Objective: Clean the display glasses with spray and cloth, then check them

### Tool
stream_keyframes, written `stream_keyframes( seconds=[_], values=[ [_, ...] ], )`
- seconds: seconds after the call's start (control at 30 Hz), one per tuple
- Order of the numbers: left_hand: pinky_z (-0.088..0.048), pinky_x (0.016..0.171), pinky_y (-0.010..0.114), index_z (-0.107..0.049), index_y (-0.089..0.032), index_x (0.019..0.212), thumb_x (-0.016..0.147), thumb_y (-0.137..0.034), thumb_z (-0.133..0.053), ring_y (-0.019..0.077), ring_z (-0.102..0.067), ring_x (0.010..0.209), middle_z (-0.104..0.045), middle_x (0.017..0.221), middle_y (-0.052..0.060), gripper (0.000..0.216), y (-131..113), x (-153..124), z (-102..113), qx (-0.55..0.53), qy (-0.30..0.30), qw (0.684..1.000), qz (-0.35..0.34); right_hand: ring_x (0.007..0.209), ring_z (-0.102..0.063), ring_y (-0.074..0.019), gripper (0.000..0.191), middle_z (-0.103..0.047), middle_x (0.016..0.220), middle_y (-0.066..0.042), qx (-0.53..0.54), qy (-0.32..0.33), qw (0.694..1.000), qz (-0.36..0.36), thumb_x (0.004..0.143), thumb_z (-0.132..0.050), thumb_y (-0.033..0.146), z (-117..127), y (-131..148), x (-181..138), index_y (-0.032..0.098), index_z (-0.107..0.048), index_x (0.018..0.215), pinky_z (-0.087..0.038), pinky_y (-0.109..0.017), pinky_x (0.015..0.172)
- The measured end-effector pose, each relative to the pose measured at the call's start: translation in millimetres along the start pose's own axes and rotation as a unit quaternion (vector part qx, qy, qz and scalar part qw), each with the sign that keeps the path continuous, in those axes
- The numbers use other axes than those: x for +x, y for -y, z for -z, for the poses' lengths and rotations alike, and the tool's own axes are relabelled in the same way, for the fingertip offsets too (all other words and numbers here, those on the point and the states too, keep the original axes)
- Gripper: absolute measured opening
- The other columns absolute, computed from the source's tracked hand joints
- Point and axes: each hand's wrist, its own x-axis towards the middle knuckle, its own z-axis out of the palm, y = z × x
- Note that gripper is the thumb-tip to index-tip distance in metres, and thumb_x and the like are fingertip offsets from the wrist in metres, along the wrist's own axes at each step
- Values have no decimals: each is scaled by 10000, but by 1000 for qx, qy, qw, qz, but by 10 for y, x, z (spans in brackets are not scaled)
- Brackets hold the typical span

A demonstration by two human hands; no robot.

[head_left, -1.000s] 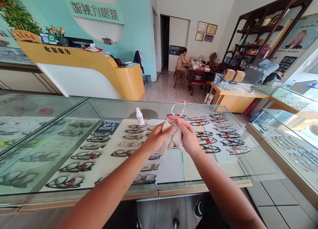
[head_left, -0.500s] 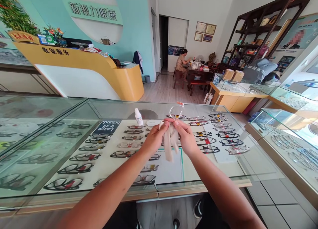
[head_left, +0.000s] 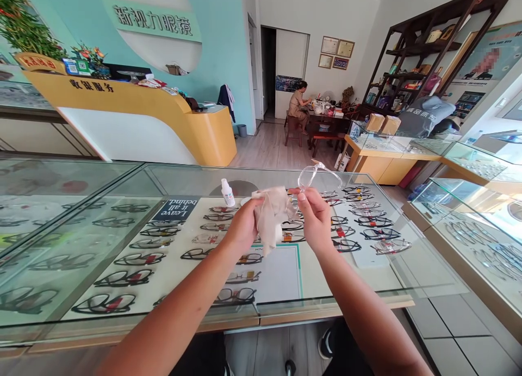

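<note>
Above the glass display case (head_left: 281, 306), my left hand (head_left: 246, 222) is closed on a crumpled beige cleaning cloth (head_left: 271, 213) that hangs down from the fingers. My right hand (head_left: 315, 215) pinches a pair of clear-framed eyeglasses (head_left: 319, 168), held up and tilted, with one rim and a temple showing above the fingers. The lower part of the glasses lies close to the cloth; whether they touch I cannot tell. A small white spray bottle (head_left: 227, 193) stands upright on the glass, left of and beyond my left hand.
Rows of eyeglasses (head_left: 124, 277) lie inside the case under the glass. Beyond it is a yellow-and-white counter (head_left: 212, 137). A person (head_left: 299, 105) sits at a dark table at the back. More glass cases (head_left: 468, 224) stand on the right, near a wooden shelf (head_left: 411, 52).
My hands have moved apart. The cloth has gone left with my left hand, while the glasses have turned and shifted right in my right hand, showing more of the frame.
</note>
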Motion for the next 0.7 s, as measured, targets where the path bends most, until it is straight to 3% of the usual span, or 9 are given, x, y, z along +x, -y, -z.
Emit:
stream_keyframes(
  seconds=[0.13,0.33,0.57,0.7],
  values=[
    [-561,827,306,-839,-202,1000,583,-523,-1061,228,-744,961,-838,999,54,571,-17,-21,-4,28,31,998,-38,975,-633,-235,332,-707,968,-42,-16,27,999,-5,1124,-631,469,-10,-29,-27,280,-839,948,-465,-404,916],
    [-538,800,290,-860,-232,1135,759,-627,-983,221,-726,943,-835,1021,58,560,17,10,74,117,107,985,-64,895,-580,-226,375,-667,934,-32,-10,45,998,-37,1124,-598,546,20,-41,11,299,-880,1111,-450,-389,848],
    [-489,720,286,-875,-220,1055,772,-726,-938,198,-681,809,-816,905,55,583,54,13,106,152,120,980,-36,1300,-657,-285,339,-765,1218,-76,9,63,997,-39,1111,-634,539,32,-92,19,329,-901,1118,-459,-460,1164],
    [-481,692,287,-869,-226,981,770,-743,-928,208,-685,792,-794,841,54,561,14,-48,55,159,125,979,-34,1376,-650,-296,343,-759,1289,-85,31,72,995,-59,1098,-659,574,34,-92,26,342,-911,1120,-454,-480,1227]
  ],
)
